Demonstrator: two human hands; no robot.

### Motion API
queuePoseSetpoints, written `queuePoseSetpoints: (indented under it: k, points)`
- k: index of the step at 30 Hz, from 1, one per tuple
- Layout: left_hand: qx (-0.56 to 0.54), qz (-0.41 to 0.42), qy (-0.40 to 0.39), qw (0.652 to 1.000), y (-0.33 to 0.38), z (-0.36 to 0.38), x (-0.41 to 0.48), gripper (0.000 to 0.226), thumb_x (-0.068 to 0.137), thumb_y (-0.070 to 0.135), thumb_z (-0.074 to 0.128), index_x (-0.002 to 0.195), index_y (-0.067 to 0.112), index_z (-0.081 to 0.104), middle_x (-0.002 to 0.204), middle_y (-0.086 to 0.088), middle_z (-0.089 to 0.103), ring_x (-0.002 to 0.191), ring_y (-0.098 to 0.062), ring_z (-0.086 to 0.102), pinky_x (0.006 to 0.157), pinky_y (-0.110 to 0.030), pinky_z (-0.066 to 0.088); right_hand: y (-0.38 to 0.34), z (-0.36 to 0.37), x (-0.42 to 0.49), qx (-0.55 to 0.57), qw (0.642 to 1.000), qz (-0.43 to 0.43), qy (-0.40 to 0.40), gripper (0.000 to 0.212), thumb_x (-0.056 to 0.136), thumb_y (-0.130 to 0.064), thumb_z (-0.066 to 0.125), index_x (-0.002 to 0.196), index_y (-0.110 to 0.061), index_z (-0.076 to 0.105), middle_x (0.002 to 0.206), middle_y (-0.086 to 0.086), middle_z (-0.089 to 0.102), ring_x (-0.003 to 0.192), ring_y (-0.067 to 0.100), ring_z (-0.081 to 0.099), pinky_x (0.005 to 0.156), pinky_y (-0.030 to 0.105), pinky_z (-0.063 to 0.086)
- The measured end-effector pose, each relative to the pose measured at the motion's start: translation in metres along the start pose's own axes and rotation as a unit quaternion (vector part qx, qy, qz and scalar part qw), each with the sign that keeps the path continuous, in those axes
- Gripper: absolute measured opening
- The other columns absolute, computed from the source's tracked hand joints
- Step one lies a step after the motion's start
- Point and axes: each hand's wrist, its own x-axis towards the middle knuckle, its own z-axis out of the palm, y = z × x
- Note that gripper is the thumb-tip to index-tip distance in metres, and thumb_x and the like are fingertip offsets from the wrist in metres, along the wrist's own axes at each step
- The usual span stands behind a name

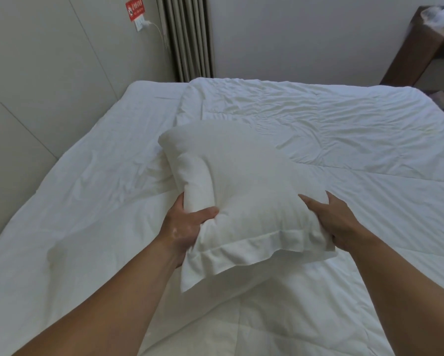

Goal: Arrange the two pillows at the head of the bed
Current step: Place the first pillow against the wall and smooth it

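Note:
A white pillow (239,191) with a flat flanged border is held above the middle of the bed, its near end toward me. My left hand (187,227) grips its near left corner, thumb pressed into the top. My right hand (336,222) clasps its near right side, fingers dug into the fabric. Under it lies the bed (87,214) with white wrinkled sheets. A folded white duvet (318,119) covers the far and right part of the bed. I see only this one pillow.
A pale panelled wall (35,86) runs along the bed's left side, with a red sign (134,7) and a socket with a plugged-in cable (149,24). Pleated curtains (190,39) hang beyond the far edge. A dark wooden shelf unit (419,47) stands at the far right.

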Motion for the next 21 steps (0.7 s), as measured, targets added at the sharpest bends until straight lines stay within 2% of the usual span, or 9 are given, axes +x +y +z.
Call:
queuePoseSetpoints:
  k: [3, 8, 10, 12, 13, 17, 21]
  points:
    - [0.021, 0.062, -0.006, 0.998, 0.024, -0.012, -0.014, 0.06, 0.068, 0.02, 0.085, 0.123, 0.033, 0.064, 0.109, 0.005, 0.077, 0.097, -0.022, 0.075, 0.086, -0.044, 0.06, -0.02, 0.008, -0.027, 0.044, 0.998, -0.039, 0.012, 0.036, 0.074, -0.031, 0.088, 0.106, -0.028, 0.073, 0.103, -0.002, 0.079, 0.094, 0.023, 0.076, 0.084, 0.045, 0.062]
    - [0.069, 0.146, -0.009, 0.987, 0.067, -0.043, -0.05, 0.064, 0.07, 0.021, 0.085, 0.126, 0.039, 0.061, 0.114, 0.009, 0.074, 0.103, -0.02, 0.073, 0.084, -0.04, 0.06, -0.051, 0.021, -0.088, 0.105, 0.989, -0.101, 0.02, 0.032, 0.076, -0.014, 0.085, 0.101, -0.029, 0.074, 0.093, -0.008, 0.081, 0.084, 0.015, 0.077, 0.075, 0.039, 0.061]
    - [0.085, 0.181, -0.003, 0.98, 0.082, -0.059, -0.07, 0.065, 0.072, 0.019, 0.084, 0.129, 0.039, 0.06, 0.116, 0.011, 0.073, 0.104, -0.015, 0.071, 0.082, -0.033, 0.059, -0.061, 0.029, -0.115, 0.111, 0.986, -0.121, 0.019, 0.032, 0.077, -0.011, 0.084, 0.101, -0.029, 0.074, 0.093, -0.01, 0.08, 0.081, 0.009, 0.077, 0.072, 0.035, 0.058]
    - [0.096, 0.209, -0.003, 0.973, 0.096, -0.078, -0.092, 0.062, 0.074, 0.014, 0.082, 0.127, 0.039, 0.06, 0.113, 0.013, 0.074, 0.099, -0.01, 0.072, 0.073, -0.022, 0.057, -0.068, 0.039, -0.144, 0.116, 0.983, -0.138, 0.021, 0.032, 0.078, -0.008, 0.083, 0.102, -0.028, 0.074, 0.093, -0.009, 0.081, 0.082, 0.009, 0.076, 0.072, 0.034, 0.057]
    - [0.103, 0.217, -0.006, 0.971, 0.101, -0.088, -0.103, 0.063, 0.074, 0.013, 0.083, 0.126, 0.04, 0.061, 0.113, 0.013, 0.074, 0.099, -0.01, 0.073, 0.073, -0.022, 0.057, -0.069, 0.046, -0.157, 0.119, 0.982, -0.144, 0.021, 0.031, 0.079, -0.006, 0.082, 0.1, -0.027, 0.074, 0.092, -0.009, 0.081, 0.081, 0.009, 0.076, 0.072, 0.033, 0.057]
    - [0.132, 0.235, 0.001, 0.963, 0.115, -0.137, -0.142, 0.068, 0.066, 0.021, 0.084, 0.126, 0.043, 0.06, 0.117, 0.011, 0.074, 0.105, -0.015, 0.072, 0.085, -0.035, 0.056, -0.076, 0.083, -0.206, 0.135, 0.978, -0.159, 0.001, 0.03, 0.08, -0.002, 0.08, 0.097, -0.026, 0.074, 0.088, -0.012, 0.08, 0.079, 0.006, 0.076, 0.068, 0.028, 0.058]
    - [0.154, 0.24, 0.021, 0.958, 0.122, -0.196, -0.175, 0.067, 0.064, 0.023, 0.083, 0.122, 0.048, 0.061, 0.114, 0.013, 0.074, 0.103, -0.012, 0.072, 0.078, -0.027, 0.056, -0.082, 0.133, -0.241, 0.14, 0.977, -0.157, -0.024, 0.029, 0.08, -0.002, 0.08, 0.097, -0.025, 0.075, 0.088, -0.011, 0.08, 0.076, 0.005, 0.074, 0.072, 0.035, 0.057]
